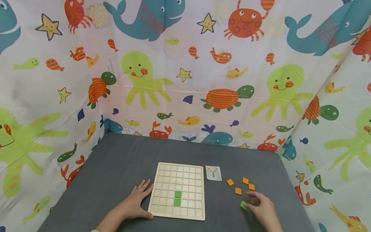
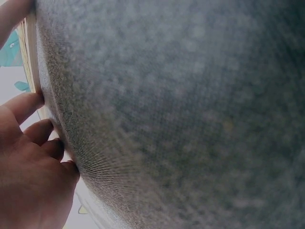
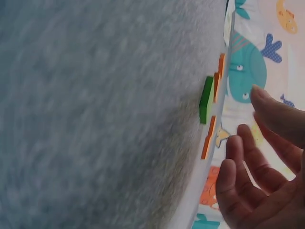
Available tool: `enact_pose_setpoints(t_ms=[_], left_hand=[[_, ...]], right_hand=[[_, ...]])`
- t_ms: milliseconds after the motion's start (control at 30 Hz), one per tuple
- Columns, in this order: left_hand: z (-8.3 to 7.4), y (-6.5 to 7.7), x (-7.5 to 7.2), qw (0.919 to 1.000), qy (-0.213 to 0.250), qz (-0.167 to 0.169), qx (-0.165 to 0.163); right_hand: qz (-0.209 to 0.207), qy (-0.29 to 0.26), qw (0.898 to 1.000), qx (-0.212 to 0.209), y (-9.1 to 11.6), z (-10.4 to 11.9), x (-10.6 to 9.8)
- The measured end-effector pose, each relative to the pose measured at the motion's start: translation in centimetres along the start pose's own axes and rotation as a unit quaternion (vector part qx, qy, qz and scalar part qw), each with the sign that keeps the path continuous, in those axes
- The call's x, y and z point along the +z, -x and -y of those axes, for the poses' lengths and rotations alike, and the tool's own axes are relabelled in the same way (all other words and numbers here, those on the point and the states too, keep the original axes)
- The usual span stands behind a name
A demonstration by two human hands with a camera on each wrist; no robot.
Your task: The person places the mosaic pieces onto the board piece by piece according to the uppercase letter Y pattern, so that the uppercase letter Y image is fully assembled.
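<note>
A pale wooden grid board (image 1: 166, 190) lies on the dark table, with two green square tiles (image 1: 177, 202) in its lower middle cells. My left hand (image 1: 134, 203) rests along the board's left side, fingers spread and thumb at the near corner; the left wrist view shows the fingertips at the board's edge. To the right lies a loose green tile (image 1: 243, 205). My right hand (image 1: 262, 208) hovers beside it, thumb and fingers parted. In the right wrist view the green tile (image 3: 206, 100) stands apart from the thumb and half-bent fingers (image 3: 259, 167), with nothing between them.
Several orange square tiles (image 1: 238, 191) lie scattered just beyond the right hand. A small card (image 1: 213, 173) printed with a coloured grid pattern sits at the board's right upper edge. A curtain (image 1: 185, 48) with sea animals surrounds the dark grey table (image 1: 130, 154).
</note>
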State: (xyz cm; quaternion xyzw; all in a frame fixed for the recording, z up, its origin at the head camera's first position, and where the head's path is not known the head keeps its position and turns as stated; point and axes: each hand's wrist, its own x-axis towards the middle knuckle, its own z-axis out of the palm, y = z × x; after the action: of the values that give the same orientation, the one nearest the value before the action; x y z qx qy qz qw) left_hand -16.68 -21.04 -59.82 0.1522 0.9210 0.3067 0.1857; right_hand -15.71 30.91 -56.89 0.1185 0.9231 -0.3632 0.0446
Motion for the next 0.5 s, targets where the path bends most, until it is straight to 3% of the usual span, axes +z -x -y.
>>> enact_pose_setpoints(t_ms=[267,500], left_hand=[[0.1,0.0,-0.1,1.0000,0.003,-0.001,0.006],[0.3,0.0,0.0,1.0000,0.003,-0.002,0.008]], right_hand=[[0.076,0.027,0.994,0.071,-0.6,-0.7,0.4],[0.071,0.036,0.995,0.058,-0.7,-1.1,1.0]])
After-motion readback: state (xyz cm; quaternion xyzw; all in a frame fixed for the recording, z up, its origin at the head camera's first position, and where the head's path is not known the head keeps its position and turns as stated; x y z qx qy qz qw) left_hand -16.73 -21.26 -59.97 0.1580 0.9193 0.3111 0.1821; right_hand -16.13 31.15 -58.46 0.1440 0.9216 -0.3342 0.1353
